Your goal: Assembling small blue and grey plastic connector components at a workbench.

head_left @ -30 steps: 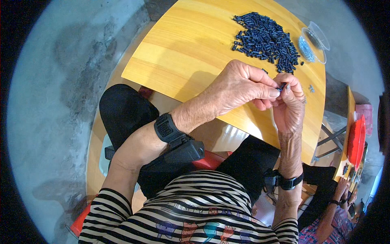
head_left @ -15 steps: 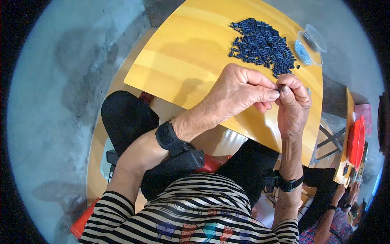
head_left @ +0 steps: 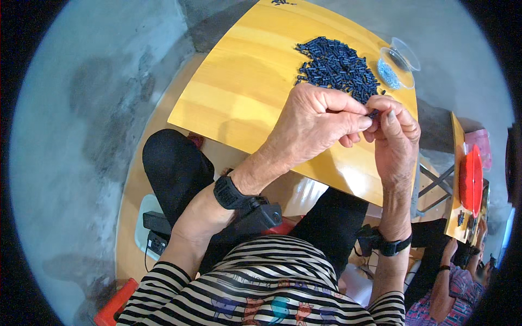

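Over the near right part of the yellow table (head_left: 228, 81), both my hands meet at the fingertips. My left hand (head_left: 318, 119) pinches a small dark plastic piece (head_left: 373, 113) between thumb and forefinger. From the other side, my right hand (head_left: 397, 136) has its thumb and curled fingers closed at the same piece, and whatever else it may hold is hidden. Just beyond lies a heap of short dark ribbed tubes (head_left: 338, 66). Right of the heap stands a clear plastic tub (head_left: 406, 86) with small clear-bluish pieces (head_left: 387, 74) inside.
Another clear round container or lid (head_left: 414, 56) leans behind the tub. Several dark pieces (head_left: 281, 2) lie at the table's far edge. To the right, a second table (head_left: 458, 130) bears a red basin (head_left: 470, 182) and a pink container (head_left: 479, 142); another person's arm (head_left: 441, 293) is beside it.
The view has shifted slightly, bringing the far edge's pieces into sight. My hands stay together, and my right thumb has tilted upward, with the dark piece showing more plainly between the fingertips.
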Motion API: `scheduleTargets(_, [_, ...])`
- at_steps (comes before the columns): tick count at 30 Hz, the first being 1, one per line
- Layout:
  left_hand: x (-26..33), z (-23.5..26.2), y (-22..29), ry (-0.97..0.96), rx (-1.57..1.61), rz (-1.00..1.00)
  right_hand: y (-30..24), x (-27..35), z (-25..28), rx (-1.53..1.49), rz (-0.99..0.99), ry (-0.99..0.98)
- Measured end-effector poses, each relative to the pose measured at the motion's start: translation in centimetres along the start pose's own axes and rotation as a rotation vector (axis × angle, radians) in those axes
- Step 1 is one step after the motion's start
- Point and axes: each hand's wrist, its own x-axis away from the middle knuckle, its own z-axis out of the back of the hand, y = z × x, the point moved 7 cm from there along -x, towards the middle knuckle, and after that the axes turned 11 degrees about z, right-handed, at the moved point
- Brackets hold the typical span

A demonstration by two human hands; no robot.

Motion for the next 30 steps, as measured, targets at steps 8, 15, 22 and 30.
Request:
scheduleTargets(8, [0.9,-0.1,0.5,0.006,-0.052,-0.027,1.4,0.3,-0.4,-0.260,-0.318,0.029])
scheduleTargets(15, [1.5,-0.1,1.3,0.029,-0.042,-0.065,1.5,0.2,-1.1,-0.371,-0.382,-0.022])
scheduleTargets(22, [1.6,0.2,1.6,0.066,-0.038,-0.141,1.9,-0.2,-1.8,-0.464,-0.372,-0.044])
scheduleTargets(30, [1.3,0.4,1.3,0.018,-0.025,-0.081,2.2,-0.6,-1.5,-0.410,-0.408,-0.094])
